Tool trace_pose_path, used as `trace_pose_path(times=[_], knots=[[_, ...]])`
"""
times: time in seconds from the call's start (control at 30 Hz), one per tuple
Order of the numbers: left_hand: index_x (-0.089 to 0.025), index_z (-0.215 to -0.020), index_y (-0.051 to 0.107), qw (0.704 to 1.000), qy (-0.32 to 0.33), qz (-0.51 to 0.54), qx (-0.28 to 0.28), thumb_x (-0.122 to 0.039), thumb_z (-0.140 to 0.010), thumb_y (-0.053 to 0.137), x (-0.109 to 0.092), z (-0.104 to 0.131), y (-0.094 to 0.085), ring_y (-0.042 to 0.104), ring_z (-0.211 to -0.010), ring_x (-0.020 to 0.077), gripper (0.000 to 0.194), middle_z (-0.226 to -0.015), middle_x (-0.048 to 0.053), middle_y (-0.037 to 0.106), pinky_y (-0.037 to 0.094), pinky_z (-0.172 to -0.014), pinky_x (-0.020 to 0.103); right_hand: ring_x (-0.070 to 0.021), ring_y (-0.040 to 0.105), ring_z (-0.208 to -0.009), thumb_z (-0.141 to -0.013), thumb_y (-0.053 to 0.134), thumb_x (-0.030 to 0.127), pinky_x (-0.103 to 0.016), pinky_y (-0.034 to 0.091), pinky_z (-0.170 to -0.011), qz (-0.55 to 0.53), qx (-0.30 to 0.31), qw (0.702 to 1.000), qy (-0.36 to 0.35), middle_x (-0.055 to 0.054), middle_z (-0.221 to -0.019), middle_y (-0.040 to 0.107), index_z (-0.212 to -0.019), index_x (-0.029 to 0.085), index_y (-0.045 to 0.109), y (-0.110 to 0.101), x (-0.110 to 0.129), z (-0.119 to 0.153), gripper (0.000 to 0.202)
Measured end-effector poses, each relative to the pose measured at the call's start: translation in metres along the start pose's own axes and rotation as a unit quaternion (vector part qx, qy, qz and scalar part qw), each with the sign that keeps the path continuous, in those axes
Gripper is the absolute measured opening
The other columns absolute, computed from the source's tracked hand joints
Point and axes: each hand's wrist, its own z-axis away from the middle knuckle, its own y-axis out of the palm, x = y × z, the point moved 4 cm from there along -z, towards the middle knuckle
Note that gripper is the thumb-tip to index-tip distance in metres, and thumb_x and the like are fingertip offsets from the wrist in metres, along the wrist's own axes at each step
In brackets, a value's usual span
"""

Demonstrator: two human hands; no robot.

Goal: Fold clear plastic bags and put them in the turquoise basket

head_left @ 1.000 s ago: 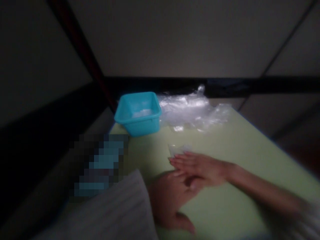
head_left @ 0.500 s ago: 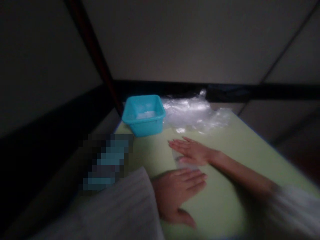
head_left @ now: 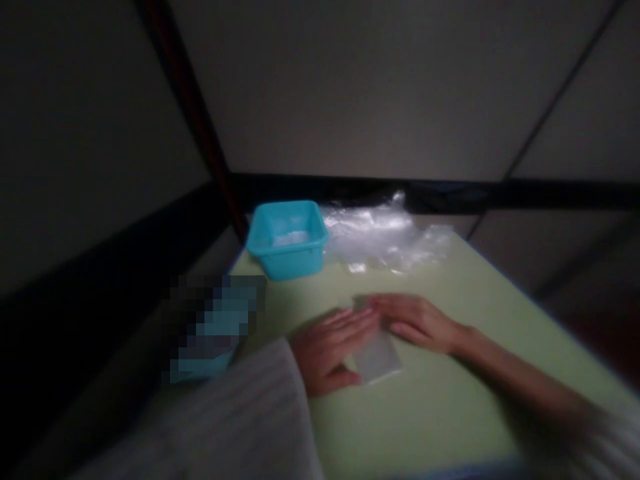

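Note:
A flat, greyish rectangular packet (head_left: 379, 357), perhaps thin plastic, lies on the yellow-green table top (head_left: 440, 413). Over its left side and upper part rests my left hand (head_left: 330, 350), fingers stretched out flat and thumb apart. My right hand (head_left: 413, 321) lies along its upper right edge, fingers extended towards the left hand's fingertips. Both hands are open and grip nothing. The far end of the packet is partly hidden by the fingers, and blur hides what is printed on it, if anything.
A turquoise plastic basin (head_left: 293, 263) with whitish contents stands at the back left. Crumpled clear plastic (head_left: 383, 233) lies beside it. At the left edge a pixelated teal object (head_left: 220, 333) shows. Walls close in behind and to the left.
My left hand has moved up and left, my right hand slightly right and down, fingers closer together. More of the flat packet shows between them. The view has tilted slightly.

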Motion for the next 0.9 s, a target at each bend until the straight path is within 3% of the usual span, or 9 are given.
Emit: trace_pose_path(times=[0.1,0.2,0.33,0.47,0.6,0.9], knots=[[-0.012,-0.142,0.027,1.0,-0.017,-0.024,-0.002,-0.061,-0.087,0.033,0.019,0.004,0.0,0.026,-0.137,0.0266,0.074,-0.147,0.015,0.032,0.021,-0.112,0.042,-0.0212,0.047,-0.123,-0.095,0.04,0.031,-0.041,0.04,-0.101,0.033,-0.012,0.999,-0.041,-0.013,-0.133,0.051,-0.133,0.016,0.044,-0.001,0.003,0.012,0.041],[-0.011,-0.136,0.037,0.999,0.003,-0.049,-0.024,-0.052,-0.088,0.038,0.026,0.005,-0.002,0.034,-0.133,0.0273,0.063,-0.143,0.017,0.039,0.026,-0.11,0.043,-0.0214,0.055,-0.111,-0.094,0.045,0.03,-0.038,0.045,-0.091,0.056,-0.029,0.995,-0.082,-0.012,-0.117,0.062,-0.117,0.014,0.056,-0.003,0.009,0.016,0.03],[-0.015,-0.107,0.058,0.989,0.101,-0.052,-0.1,-0.023,-0.087,0.042,0.015,0.005,-0.011,0.055,-0.112,0.0227,0.027,-0.115,0.013,0.064,0.04,-0.097,0.039,-0.0182,0.057,-0.079,-0.093,0.045,0.036,-0.032,0.044,-0.066,0.083,0.024,0.99,-0.112,-0.008,-0.088,0.067,-0.086,0.015,0.065,0.001,0.026,0.019,0.03],[-0.017,-0.09,0.058,0.981,0.137,-0.023,-0.136,-0.015,-0.083,0.042,0.005,0.004,-0.018,0.062,-0.091,0.0205,0.018,-0.092,0.009,0.07,0.046,-0.082,0.036,-0.0142,0.048,-0.063,-0.093,0.047,0.032,-0.03,0.034,-0.056,0.118,0.056,0.987,-0.09,-0.002,-0.065,0.057,-0.074,0.017,0.061,0.005,0.039,0.019,0.028],[-0.017,-0.084,0.057,0.986,0.127,-0.03,-0.105,-0.014,-0.082,0.04,0.003,0.002,-0.017,0.063,-0.082,0.0199,0.018,-0.085,0.009,0.07,0.046,-0.075,0.035,-0.0136,0.046,-0.064,-0.094,0.044,0.023,-0.03,0.035,-0.06,0.157,0.088,0.981,-0.075,-0.001,-0.065,0.055,-0.072,0.017,0.057,0.007,0.043,0.019,0.027],[-0.017,-0.077,0.058,0.982,0.123,-0.045,-0.14,-0.013,-0.082,0.04,0.002,0.0,-0.018,0.062,-0.074,0.0174,0.019,-0.076,0.007,0.068,0.047,-0.071,0.032,-0.0153,0.046,-0.067,-0.092,0.044,0.013,-0.032,0.034,-0.062,0.213,0.125,0.966,-0.076,-0.002,-0.07,0.057,-0.07,0.017,0.057,0.012,0.048,0.021,0.026]])
